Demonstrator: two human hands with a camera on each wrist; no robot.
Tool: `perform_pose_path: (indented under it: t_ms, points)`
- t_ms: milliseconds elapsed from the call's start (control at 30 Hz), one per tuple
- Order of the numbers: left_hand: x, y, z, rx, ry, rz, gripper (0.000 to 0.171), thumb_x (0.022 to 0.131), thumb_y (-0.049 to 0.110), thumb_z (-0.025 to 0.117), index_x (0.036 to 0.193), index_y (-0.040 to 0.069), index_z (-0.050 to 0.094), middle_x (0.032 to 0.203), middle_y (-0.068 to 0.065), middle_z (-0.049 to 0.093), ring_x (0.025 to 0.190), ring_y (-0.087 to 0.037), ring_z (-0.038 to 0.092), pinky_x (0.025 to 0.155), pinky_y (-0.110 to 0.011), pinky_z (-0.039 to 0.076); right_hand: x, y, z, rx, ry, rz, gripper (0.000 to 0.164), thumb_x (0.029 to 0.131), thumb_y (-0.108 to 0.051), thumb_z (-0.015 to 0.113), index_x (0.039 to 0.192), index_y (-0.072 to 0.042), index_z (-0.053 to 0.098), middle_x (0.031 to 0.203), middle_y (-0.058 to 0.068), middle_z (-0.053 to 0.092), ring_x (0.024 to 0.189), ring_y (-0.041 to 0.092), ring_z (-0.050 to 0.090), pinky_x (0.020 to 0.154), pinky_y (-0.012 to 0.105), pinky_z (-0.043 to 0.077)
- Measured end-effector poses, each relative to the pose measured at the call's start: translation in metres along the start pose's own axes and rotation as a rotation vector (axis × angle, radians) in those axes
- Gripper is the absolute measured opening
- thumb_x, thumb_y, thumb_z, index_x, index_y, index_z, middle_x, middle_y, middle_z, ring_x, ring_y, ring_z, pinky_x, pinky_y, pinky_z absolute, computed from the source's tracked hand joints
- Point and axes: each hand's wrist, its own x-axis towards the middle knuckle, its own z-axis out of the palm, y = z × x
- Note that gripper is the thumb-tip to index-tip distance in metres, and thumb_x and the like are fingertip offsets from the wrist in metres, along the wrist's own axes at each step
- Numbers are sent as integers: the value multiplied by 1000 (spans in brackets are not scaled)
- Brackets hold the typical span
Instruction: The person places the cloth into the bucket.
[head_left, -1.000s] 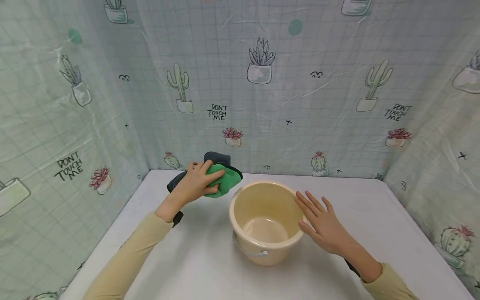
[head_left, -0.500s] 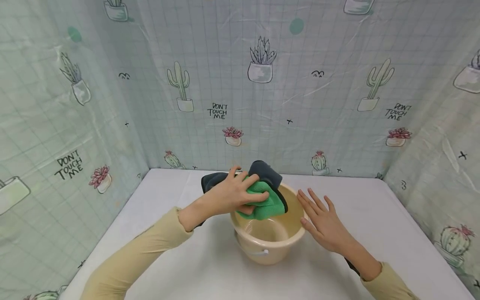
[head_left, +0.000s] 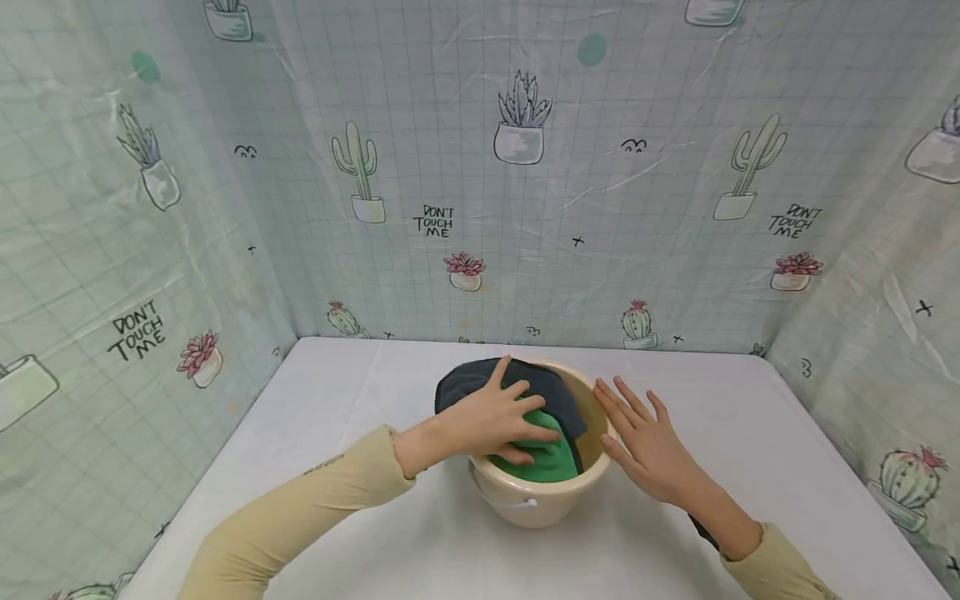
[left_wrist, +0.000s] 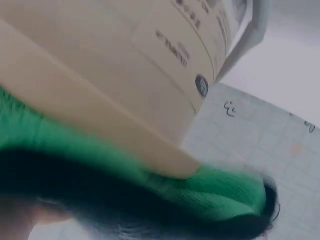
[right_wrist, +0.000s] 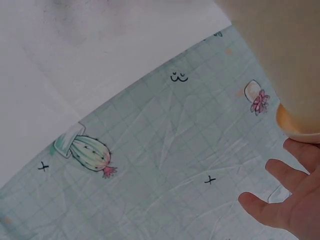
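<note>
Draping over the bucket's far-left rim, green-and-dark-grey cloth (head_left: pixel 558 404) lies partly inside the cream bucket (head_left: pixel 558 504), green part down toward the near side. Left hand (head_left: pixel 491 421) on top of cloth, fingers spread over it rather than wrapped round it; left wrist view blurry there. Right hand (head_left: pixel 648 450) at right side of rim, fingers straight and fanned out, fingertips touching rim, holding nothing. Bucket upright on white table (head_left: pixel 375 525), handle (head_left: pixel 517 505) down on near side, printed label (left_wrist: pixel 177 52) on wall. Cactus-print curtain (head_left: pixel 480 192) at far side, left and right.
</note>
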Motion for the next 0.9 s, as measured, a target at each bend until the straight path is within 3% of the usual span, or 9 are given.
perform_pose_path:
  t_ms: [67, 300, 633, 733, 900]
  points:
    - [-1, 0, 0, -19, -3, -21, 45, 84, 61, 42, 125, 42, 47, 123, 5, 52, 111, -17, 49, 99, -60, 27, 0, 0, 0, 0, 7, -5, 60, 89, -27, 50, 142, -12, 25, 147, 6, 26, 138, 24, 15, 101, 59, 12]
    - [-19, -11, 4, 2, 138, -112, 39, 85, 54, 47, 116, 34, 57, 113, 4, 57, 105, -16, 51, 95, -59, 31, 0, 0, 0, -5, 25, -12, 62, 86, -24, 53, 141, -12, 27, 147, 7, 28, 137, 26, 17, 102, 58, 11]
    - [-56, -30, 20, -42, 147, -331, 40, 86, 47, 50, 120, 27, 55, 114, -2, 58, 103, -21, 53, 93, -60, 31, -1, 0, 0, 3, 25, -12, 61, 88, -26, 52, 141, -11, 27, 147, 7, 28, 137, 26, 18, 101, 59, 13]
    - [-62, -33, 27, -58, 119, -399, 42, 87, 47, 48, 123, 27, 53, 114, -3, 59, 102, -22, 53, 93, -59, 31, -1, 0, 0, 11, 28, -8, 61, 87, -25, 52, 141, -11, 28, 146, 8, 28, 137, 27, 18, 101, 59, 13]
    - [-63, -33, 33, -127, 45, -420, 44, 90, 47, 43, 129, 28, 47, 120, 2, 57, 111, -22, 49, 97, -60, 27, -1, 0, 1, 21, 28, -3, 62, 87, -24, 53, 141, -11, 27, 146, 8, 28, 137, 26, 18, 101, 58, 13]
